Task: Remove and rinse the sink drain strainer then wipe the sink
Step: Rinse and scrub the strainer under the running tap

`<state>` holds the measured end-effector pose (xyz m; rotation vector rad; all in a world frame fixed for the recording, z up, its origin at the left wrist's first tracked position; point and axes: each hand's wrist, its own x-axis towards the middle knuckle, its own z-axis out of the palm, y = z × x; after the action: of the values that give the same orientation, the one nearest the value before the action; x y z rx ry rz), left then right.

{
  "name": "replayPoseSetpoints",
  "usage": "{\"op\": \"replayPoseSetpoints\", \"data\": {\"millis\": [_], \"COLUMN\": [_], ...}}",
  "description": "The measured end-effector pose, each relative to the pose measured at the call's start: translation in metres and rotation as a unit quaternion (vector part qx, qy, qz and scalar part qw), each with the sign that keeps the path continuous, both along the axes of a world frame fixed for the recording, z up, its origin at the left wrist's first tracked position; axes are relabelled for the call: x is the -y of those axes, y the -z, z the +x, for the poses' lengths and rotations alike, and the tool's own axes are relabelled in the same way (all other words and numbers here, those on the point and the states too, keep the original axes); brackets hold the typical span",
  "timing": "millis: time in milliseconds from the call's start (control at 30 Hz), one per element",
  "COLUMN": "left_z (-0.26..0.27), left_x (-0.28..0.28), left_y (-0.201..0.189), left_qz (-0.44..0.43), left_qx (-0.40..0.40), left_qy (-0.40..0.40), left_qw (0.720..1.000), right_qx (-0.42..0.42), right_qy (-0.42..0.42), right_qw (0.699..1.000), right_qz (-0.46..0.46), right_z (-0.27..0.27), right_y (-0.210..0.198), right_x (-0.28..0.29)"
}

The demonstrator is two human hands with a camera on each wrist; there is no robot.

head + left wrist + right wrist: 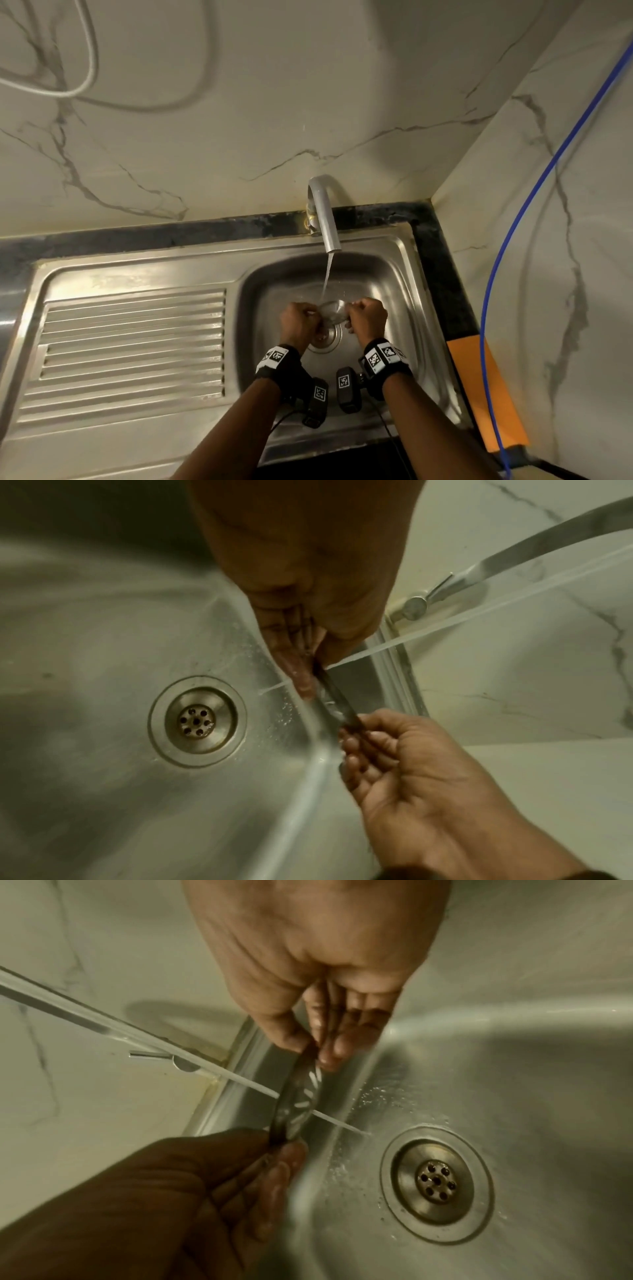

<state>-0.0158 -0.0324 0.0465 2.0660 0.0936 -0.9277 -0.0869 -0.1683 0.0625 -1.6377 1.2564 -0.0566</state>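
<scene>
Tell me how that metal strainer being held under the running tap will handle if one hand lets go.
The strainer looks like a thin, slotted metal disc, so probably stiff and light. It is wet under the stream, so likely slippery. The left hand and right hand pinch opposite edges; with one pinch it might swing or slip into the sink.
</scene>
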Motion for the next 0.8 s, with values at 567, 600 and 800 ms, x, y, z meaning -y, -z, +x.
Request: {"op": "replayPoseSetpoints", "data": {"millis": [567,600,800], "left_z": [0.001,0.002,0.010], "left_x": [0.002,0.003,-0.001], "left_y": [0.046,0.050,0.090], "left_qz": [0.081,0.078,0.143], "left_qx": [-0.097,-0.109,-0.072], "left_qy": [-0.026,-0.023,0.013], "left_qw": [0.992,0.991,0.987], "right_qx": [-0.139,-0.144,-0.210], "right_qy": [-0.079,-0.083,-0.096], "right_qw": [0.986,0.985,0.970], "right_qz": [0.045,0.047,0.069], "right_z": [-0.008,-0.007,-0.004], "right_y": [0.039,0.040,0.147], "right_x": [0.003,0.005,0.018]}}
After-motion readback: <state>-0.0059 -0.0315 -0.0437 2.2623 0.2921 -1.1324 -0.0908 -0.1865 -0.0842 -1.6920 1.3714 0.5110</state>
